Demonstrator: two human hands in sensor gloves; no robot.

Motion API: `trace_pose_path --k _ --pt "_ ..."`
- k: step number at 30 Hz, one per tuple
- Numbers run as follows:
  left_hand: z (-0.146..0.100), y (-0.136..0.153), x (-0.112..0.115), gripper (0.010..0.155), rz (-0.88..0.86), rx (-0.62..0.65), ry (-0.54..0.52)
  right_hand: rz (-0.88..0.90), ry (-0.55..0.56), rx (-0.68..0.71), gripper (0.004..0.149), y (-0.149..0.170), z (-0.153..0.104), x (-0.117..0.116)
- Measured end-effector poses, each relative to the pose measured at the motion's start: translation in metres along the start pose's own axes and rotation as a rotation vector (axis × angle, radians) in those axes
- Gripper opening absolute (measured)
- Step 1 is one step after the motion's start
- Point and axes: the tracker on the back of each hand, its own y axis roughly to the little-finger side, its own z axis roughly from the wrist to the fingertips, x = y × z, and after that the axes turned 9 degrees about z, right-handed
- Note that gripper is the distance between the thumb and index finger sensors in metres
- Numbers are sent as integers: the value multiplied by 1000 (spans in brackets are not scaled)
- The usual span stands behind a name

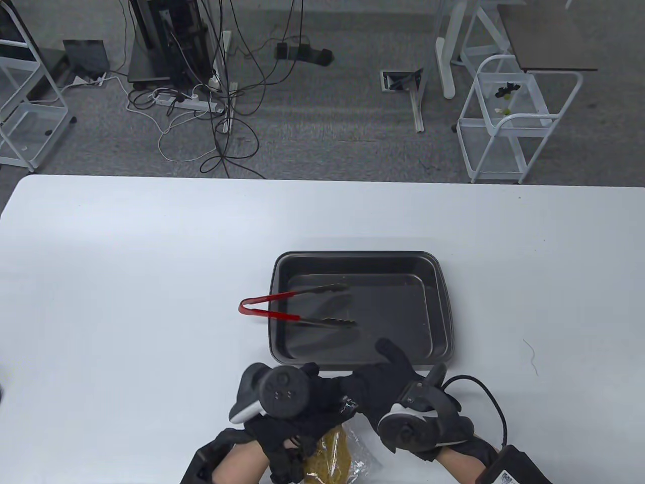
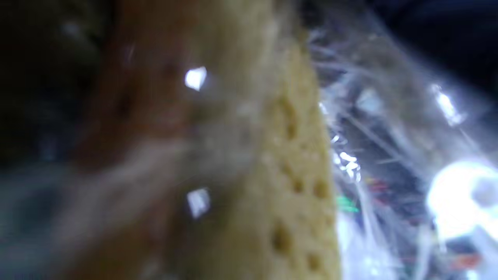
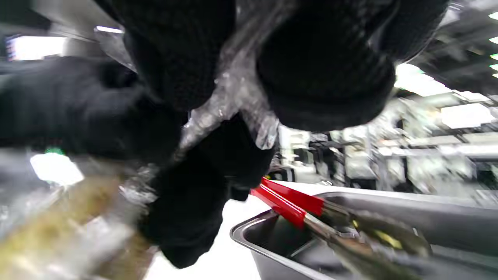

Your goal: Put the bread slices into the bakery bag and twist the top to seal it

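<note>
The clear bakery bag (image 1: pixel 347 443) lies at the table's near edge with the bread slices (image 1: pixel 330 451) inside it. Both gloved hands meet at its top. My left hand (image 1: pixel 302 403) grips the bag just below the neck. My right hand (image 1: pixel 375 390) pinches the gathered top, one finger sticking out over the tray rim. In the right wrist view the bunched plastic neck (image 3: pixel 233 101) runs between black fingertips (image 3: pixel 323 89). In the left wrist view the bread (image 2: pixel 280 175) fills the frame behind crinkled film (image 2: pixel 373 163).
A dark baking tray (image 1: pixel 443 302) stands just beyond the hands, with red-handled tongs (image 1: pixel 282 307) lying across its left rim. A black cable (image 1: pixel 496 403) loops from the right wrist. White table surface spreads left, right and beyond the tray.
</note>
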Motion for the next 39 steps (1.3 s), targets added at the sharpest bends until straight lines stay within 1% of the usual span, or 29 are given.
trace_pose_path --k 3,5,8,10,12,15,17,19,21,22,24,26,27,28,29,30,31,32,33,34,36,37,39 --pt "-8 -16 2 58 189 -79 -136 158 10 -205 41 8 3 0" --pt "-14 -24 8 58 287 -102 -249 288 17 -337 41 16 3 -1" --pt "-20 -36 16 58 446 -124 -340 464 6 -550 41 26 1 -5" --pt "-23 -41 20 58 513 -135 -378 534 3 -627 41 30 0 -7" --pt "-24 -43 19 56 536 -152 -390 564 -6 -667 41 32 -1 -8" --pt "-26 -40 20 53 492 -144 -415 627 4 -713 42 34 -2 -10" --pt "-26 -40 22 52 485 -152 -409 634 -2 -735 42 37 -2 -12" --pt "-27 -41 24 52 520 -162 -411 661 -13 -761 42 38 -2 -15" --pt "-26 -41 26 52 562 -173 -404 643 -8 -761 43 38 -1 -19" --pt "-27 -40 26 52 554 -171 -405 649 -11 -761 44 38 -2 -20" --pt "-27 -31 25 50 486 -167 -392 702 -23 -757 49 39 -3 -23" --pt "-26 -21 26 48 367 -165 -365 746 -109 -717 59 40 -4 -23" --pt "-26 -15 27 48 337 -175 -347 729 -135 -692 65 41 -5 -18" --pt "-25 -13 27 47 325 -175 -343 721 -116 -663 69 41 -7 -13" --pt "-25 -9 27 47 323 -187 -329 673 -34 -635 71 41 -8 -2" --pt "-25 -7 27 46 319 -190 -329 617 21 -621 70 41 -9 7" --pt "-25 -4 26 46 306 -190 -334 498 103 -580 69 43 -12 25" --pt "-25 -2 26 46 296 -193 -331 426 140 -565 68 45 -13 35" --pt "-26 0 25 46 279 -197 -333 303 177 -561 67 50 -16 52" --pt "-27 2 25 46 271 -195 -340 213 206 -563 66 56 -19 67" --pt "-27 6 24 45 255 -200 -333 104 227 -596 63 72 -25 90" --pt "-27 7 23 46 241 -200 -338 81 235 -622 62 80 -30 97" --pt "-28 10 22 46 208 -207 -340 37 289 -676 59 103 -41 114"
